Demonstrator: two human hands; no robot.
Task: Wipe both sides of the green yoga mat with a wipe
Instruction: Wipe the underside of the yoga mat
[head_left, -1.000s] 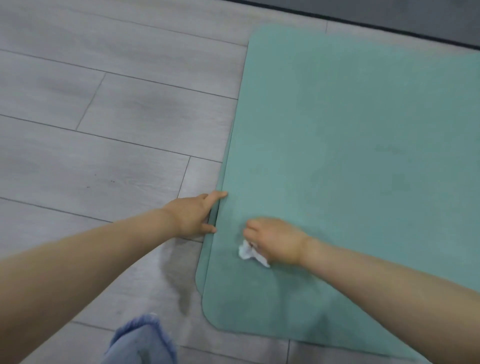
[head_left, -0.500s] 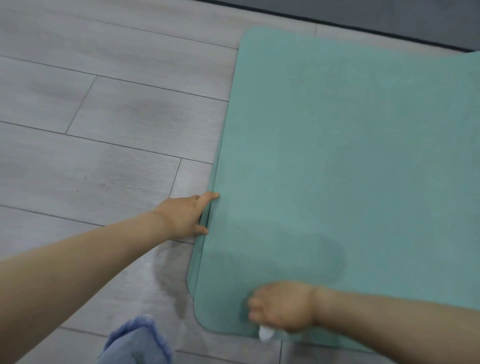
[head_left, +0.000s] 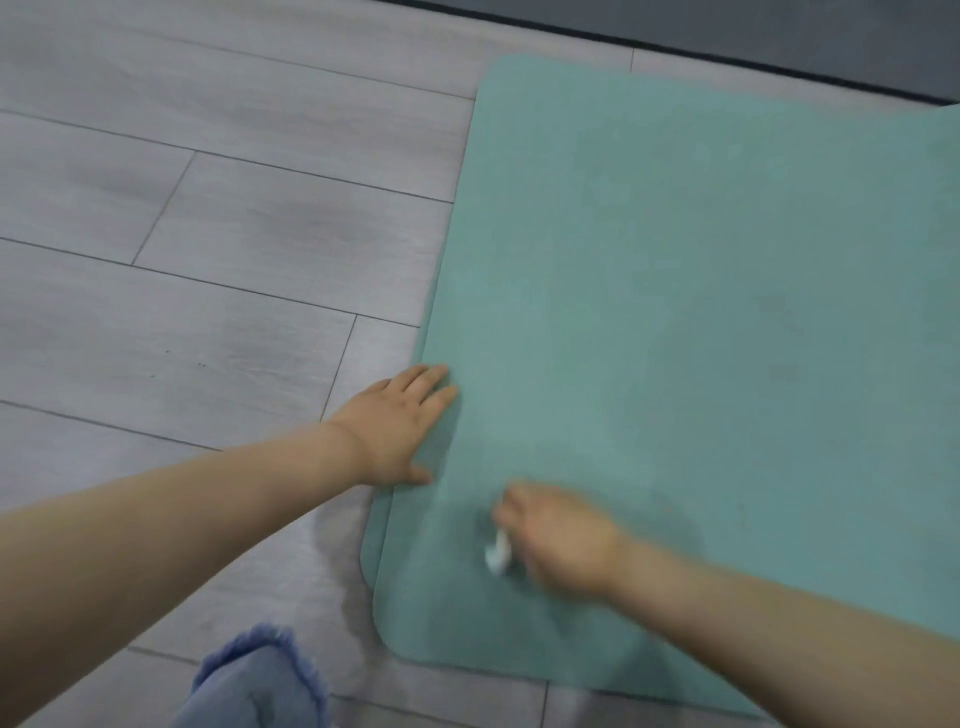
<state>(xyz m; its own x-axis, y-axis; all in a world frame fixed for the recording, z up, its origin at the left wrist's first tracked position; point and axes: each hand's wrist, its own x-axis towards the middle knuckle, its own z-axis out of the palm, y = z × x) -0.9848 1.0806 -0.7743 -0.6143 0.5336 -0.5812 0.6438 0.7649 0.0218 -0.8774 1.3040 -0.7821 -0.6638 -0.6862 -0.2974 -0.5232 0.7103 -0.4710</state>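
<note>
While the left hand presses its edge, the green yoga mat lies flat.

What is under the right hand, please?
The right hand grips a white wipe on the green yoga mat. Most of the wipe is covered by the fingers.

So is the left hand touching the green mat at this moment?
Touching. The head view shows the left hand lying flat with straight fingers over the left edge of the green mat.
</note>
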